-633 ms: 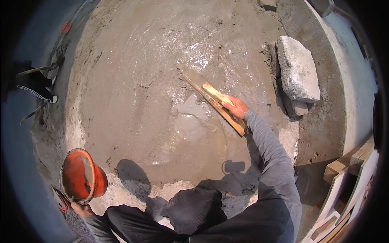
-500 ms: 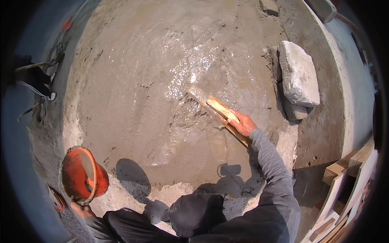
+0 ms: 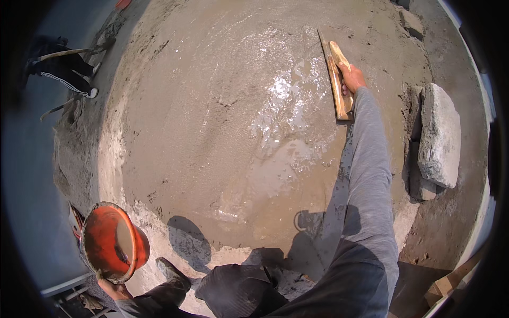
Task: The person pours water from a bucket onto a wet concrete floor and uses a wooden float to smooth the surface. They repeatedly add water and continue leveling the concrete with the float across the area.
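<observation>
My right hand (image 3: 354,79) is wrapped round the handle of a wooden float (image 3: 335,87), its arm stretched out toward the far right. The float's long, narrow board lies on or just over wet grey concrete (image 3: 191,132), pointing away from me. Shiny water pools to its left. At the lower left, my left hand (image 3: 113,289) grips an orange bucket (image 3: 142,248) by its near rim. The bucket is tilted and smeared with cement, with some murky liquid inside; part of the hand's grip is hidden beneath it.
A large pale stone block (image 3: 441,135) lies along the right side, on top of smaller pieces. Another block (image 3: 412,24) sits farther back. Boards (image 3: 450,281) show at the lower right. At the upper left stands another person (image 3: 69,69) in dark trousers, beside a long-handled tool.
My right hand has swept the float forward and to the right, turning it to point away from me. My left hand still holds the bucket. The whole view has shifted.
</observation>
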Demonstrator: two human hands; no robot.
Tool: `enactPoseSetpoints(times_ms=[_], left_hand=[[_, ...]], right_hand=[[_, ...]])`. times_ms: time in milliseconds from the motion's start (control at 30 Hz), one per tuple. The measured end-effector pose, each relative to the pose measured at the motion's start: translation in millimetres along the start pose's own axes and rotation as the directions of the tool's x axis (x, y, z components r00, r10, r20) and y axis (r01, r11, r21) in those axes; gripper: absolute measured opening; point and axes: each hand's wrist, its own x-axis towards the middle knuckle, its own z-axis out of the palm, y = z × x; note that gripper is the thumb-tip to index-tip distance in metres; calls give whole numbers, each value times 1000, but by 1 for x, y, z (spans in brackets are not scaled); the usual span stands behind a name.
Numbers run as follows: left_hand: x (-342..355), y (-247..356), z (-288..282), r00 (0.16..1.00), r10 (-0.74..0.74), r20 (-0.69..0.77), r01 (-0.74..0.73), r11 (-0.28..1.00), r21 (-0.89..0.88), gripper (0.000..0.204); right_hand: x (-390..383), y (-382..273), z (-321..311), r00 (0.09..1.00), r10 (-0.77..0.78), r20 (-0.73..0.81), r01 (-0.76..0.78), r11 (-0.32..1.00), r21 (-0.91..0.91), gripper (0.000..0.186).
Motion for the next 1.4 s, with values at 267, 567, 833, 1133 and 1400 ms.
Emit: enactPoseSetpoints(times_ms=[267,567,833,1133,1400], left_hand=[[-5,2,27,919,-60,391,49,998,38,30],[-83,-24,164,896,186,404,-260,956,138,26],[-29,-64,215,710,-142,690,125,989,75,38],[-97,-83,258,578,-114,808,136,990,42,33],[-193,-136,273,322,99,942,-5,995,-103,27]], right_hand=[[-92,-44,102,777,-107,621,267,949,-171,47],[-332,88,105,585,-244,773,554,817,-161,57],[-439,148,-21,970,35,-239,-107,949,-295,59],[-597,243,15,772,148,-618,-151,987,47,60],[-850,263,44,837,326,-439,-228,938,262,54]])
